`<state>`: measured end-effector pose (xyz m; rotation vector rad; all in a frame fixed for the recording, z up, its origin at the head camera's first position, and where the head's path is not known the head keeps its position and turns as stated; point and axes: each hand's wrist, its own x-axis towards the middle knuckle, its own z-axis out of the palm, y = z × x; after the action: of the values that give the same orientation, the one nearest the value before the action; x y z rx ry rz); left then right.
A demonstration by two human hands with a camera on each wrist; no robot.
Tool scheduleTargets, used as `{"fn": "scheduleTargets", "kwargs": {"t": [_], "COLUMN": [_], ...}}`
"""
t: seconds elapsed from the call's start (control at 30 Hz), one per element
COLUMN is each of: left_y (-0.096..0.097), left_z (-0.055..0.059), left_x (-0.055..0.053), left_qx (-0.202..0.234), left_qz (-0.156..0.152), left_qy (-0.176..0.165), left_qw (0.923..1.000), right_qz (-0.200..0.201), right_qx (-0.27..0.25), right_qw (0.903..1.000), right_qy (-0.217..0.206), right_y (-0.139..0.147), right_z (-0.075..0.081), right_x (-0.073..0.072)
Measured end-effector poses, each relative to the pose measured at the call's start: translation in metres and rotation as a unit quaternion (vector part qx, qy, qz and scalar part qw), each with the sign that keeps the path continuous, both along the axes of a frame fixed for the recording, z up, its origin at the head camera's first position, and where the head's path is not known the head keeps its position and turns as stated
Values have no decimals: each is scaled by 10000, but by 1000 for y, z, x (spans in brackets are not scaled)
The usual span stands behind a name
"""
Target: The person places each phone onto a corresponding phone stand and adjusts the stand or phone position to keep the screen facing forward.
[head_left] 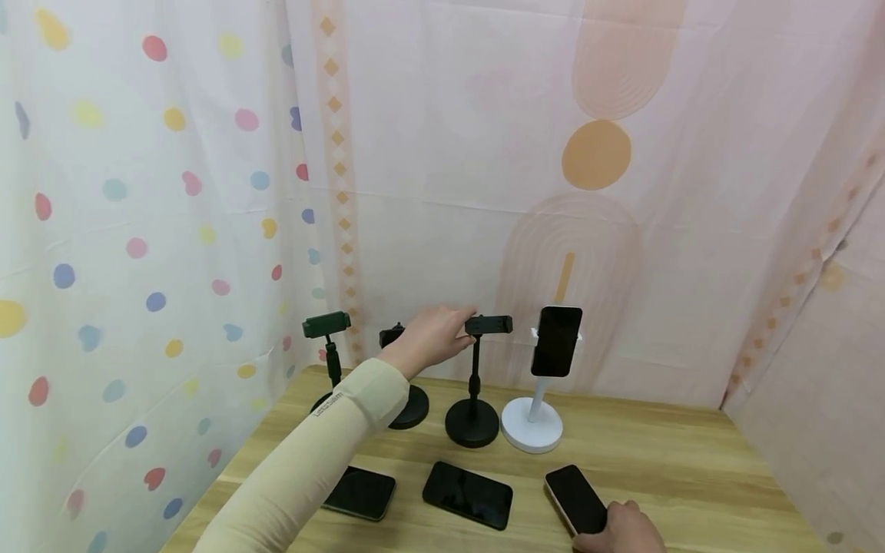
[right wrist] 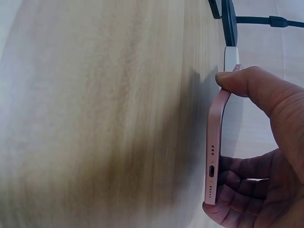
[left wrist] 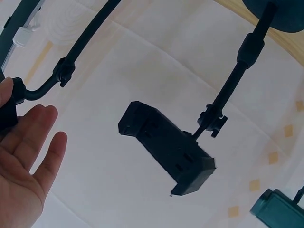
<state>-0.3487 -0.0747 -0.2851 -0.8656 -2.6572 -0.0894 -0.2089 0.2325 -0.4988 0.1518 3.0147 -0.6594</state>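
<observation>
My left hand [head_left: 434, 338] reaches across to a black phone stand [head_left: 472, 422] and pinches the left end of its clamp [head_left: 489, 325]. In the left wrist view, that hand [left wrist: 26, 161] is at the left edge, with the clamp partly cut off by the frame. My right hand [head_left: 625, 528] grips a pink-edged phone [head_left: 577, 498] near its lower end, dark screen up. In the right wrist view, the thumb and fingers hold the phone's [right wrist: 213, 142] two long sides, its charging port facing the camera, close over the table.
Two dark phones [head_left: 469, 495] [head_left: 361, 493] lie on the wooden table [head_left: 657, 438]. A white stand [head_left: 532, 426] at right carries an upright phone [head_left: 557, 342]. A green-topped stand [head_left: 327, 325] and another black stand [head_left: 412, 407] are at left, partly behind my forearm. Patterned curtains [head_left: 442, 153] hang behind.
</observation>
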Motion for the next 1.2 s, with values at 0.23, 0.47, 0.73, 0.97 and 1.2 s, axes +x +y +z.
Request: {"fn": "scheduleTargets", "kwargs": {"t": [0.23, 0.47, 0.73, 0.97, 1.2], "left_y": [-17, -27, -31, -33, -35], "left_z": [-8, -19, -25, -29, -35], "left_x": [4, 3, 3, 4, 5], "left_qx": [404, 749, 1178, 1510, 1662], "left_qz": [95, 88, -11, 29, 68], "left_qy": [0, -205, -470, -903, -1072], "left_qw": [9991, 9969, 9919, 9844, 9802], "right_qz": [-36, -93, -122, -187, -239], "right_qx": [-60, -67, -81, -85, -93], "right_qw": [9999, 9992, 9959, 9951, 9899], "right_qy": [144, 380, 887, 969, 1395], "right_y": [-8, -13, -19, -28, -38], "right_z": [0, 7, 14, 22, 31], "right_x": [-4, -6, -7, -11, -10]}}
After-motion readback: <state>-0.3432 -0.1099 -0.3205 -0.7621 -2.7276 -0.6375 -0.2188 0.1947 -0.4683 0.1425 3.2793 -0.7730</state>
